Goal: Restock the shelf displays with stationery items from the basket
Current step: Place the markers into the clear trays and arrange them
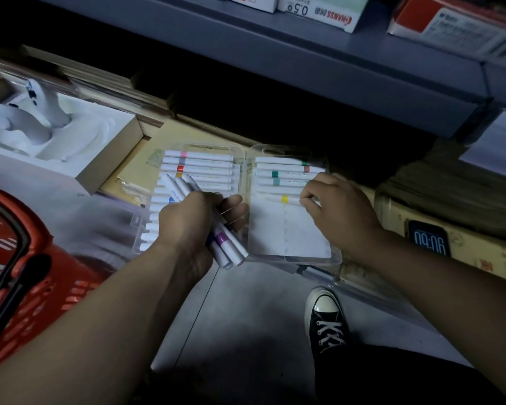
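An open clear plastic marker case (pixel 289 244) lies on the bottom shelf, both halves flat. Its left half holds a row of white markers (pixel 199 166) with coloured bands. The right half holds several markers at the top and bare white lining below. My left hand (pixel 193 226) grips a bundle of white markers (pixel 225 244), one with a purple band, over the left half. My right hand (pixel 333 209) pinches the end of a yellow-banded marker (pixel 284 199) lying in the right half.
A red shopping basket (pixel 15 258) stands at the left on the floor. A white moulded tray in a cardboard box (pixel 50 135) sits left of the case. Boxes (pixel 319 10) fill the upper shelf. A digital timer (pixel 428 238) is at right. My shoe (pixel 326 320) is below.
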`<state>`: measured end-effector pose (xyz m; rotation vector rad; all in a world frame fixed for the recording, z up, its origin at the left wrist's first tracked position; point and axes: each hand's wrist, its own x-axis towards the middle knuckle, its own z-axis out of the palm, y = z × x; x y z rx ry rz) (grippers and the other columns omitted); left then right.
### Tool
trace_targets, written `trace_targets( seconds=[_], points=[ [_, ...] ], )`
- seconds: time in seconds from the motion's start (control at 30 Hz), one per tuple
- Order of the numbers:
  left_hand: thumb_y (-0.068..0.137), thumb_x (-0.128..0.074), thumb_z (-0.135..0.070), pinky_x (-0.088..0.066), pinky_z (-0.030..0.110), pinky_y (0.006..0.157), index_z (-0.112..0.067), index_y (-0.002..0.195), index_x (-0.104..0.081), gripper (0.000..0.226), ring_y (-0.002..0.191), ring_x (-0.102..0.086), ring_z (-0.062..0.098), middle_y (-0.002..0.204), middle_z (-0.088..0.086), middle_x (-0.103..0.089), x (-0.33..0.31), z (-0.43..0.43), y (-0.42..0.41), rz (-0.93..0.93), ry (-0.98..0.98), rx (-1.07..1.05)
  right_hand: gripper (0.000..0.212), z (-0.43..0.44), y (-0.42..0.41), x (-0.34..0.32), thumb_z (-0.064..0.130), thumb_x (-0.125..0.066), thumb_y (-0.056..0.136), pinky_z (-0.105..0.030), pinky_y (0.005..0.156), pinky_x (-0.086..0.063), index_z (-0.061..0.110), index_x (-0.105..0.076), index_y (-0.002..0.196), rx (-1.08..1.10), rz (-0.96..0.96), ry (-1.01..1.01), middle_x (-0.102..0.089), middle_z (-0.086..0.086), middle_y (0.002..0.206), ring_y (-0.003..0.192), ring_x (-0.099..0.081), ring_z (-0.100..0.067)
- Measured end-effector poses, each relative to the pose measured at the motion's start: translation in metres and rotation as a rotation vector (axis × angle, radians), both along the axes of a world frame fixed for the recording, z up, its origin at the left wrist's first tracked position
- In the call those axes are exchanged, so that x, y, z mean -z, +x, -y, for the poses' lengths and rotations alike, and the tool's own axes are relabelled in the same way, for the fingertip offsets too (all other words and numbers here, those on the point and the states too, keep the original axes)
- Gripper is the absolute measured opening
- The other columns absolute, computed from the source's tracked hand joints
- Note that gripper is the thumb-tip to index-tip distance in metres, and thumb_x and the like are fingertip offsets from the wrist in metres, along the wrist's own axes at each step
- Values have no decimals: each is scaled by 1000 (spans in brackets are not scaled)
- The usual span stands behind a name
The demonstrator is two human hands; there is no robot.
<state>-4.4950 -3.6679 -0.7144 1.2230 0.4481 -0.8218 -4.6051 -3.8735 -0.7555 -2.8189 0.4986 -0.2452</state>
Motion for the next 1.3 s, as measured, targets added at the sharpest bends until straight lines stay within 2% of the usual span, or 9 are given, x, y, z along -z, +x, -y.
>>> trace_targets(
  seconds=[0.17,0.4,0.57,0.87,0.93,1.0,1.1,1.17,1.3],
  points=[
    [99,-51,1,-63,44,70,13,132,-52,34,73,-76,28,94,21,-75,1,2,-2,-9,-26,20,15,-3,3,4,5,-67,84,-42,83,-50,11,-69,98,-60,-85,-85,-63,-7,97,94,-60,-34],
    [101,-50,0,-63,43,70,12,134,-50,35,74,-75,28,93,21,-74,3,4,-1,-16,-44,23,23,2,7,11,-3,-66,86,-38,87,-52,9,-71,105,-73,108,-61,-63,-7,104,101,-59,-31],
    [100,-51,-2,-63,45,74,11,131,-53,34,92,-76,35,96,20,-76,7,6,0,-33,-40,44,11,-3,11,14,0,-69,86,-42,72,-54,10,-69,88,-85,117,-65,-59,-4,94,93,-59,-30],
    [101,-52,-4,-62,50,78,13,130,-53,34,92,-76,33,104,22,-75,6,3,3,-25,-72,45,16,-20,11,19,-3,-72,73,-36,62,-51,10,-65,79,-95,49,-261,-61,-3,91,87,-56,-29],
    [101,-51,-4,-61,51,79,12,131,-53,35,95,-76,33,105,22,-75,4,3,2,-23,-71,60,17,-27,6,17,3,-73,73,-37,69,-54,8,-70,89,-98,5,-334,-64,-7,99,92,-60,-32],
    [100,-51,-5,-61,51,80,13,132,-53,36,95,-76,33,105,22,-75,4,4,1,-22,-65,70,34,-32,-2,21,13,-72,79,-44,89,-56,4,-71,112,-83,-57,-351,-66,-15,117,107,-64,-37],
    [100,-50,-4,-63,46,78,14,130,-54,35,87,-76,32,101,22,-75,2,5,-2,-21,-58,79,51,-33,-15,36,27,-50,97,-52,112,-41,-2,-56,138,-83,-123,-375,-52,-24,146,136,-50,-40],
    [99,-50,-3,-64,43,74,14,128,-55,34,83,-76,32,98,22,-75,1,6,-3,-19,-46,75,61,-33,-18,38,34,-29,100,-51,118,-33,-3,-47,145,-92,-213,-349,-40,-25,154,145,-38,-40],
    [99,-51,-4,-63,41,72,13,127,-56,33,85,-76,33,102,23,-75,1,4,-6,-14,-12,90,70,-32,-21,36,39,-18,100,-50,122,-26,-5,-35,151,-110,-312,-305,-25,-26,161,151,-23,-38]
  ],
)
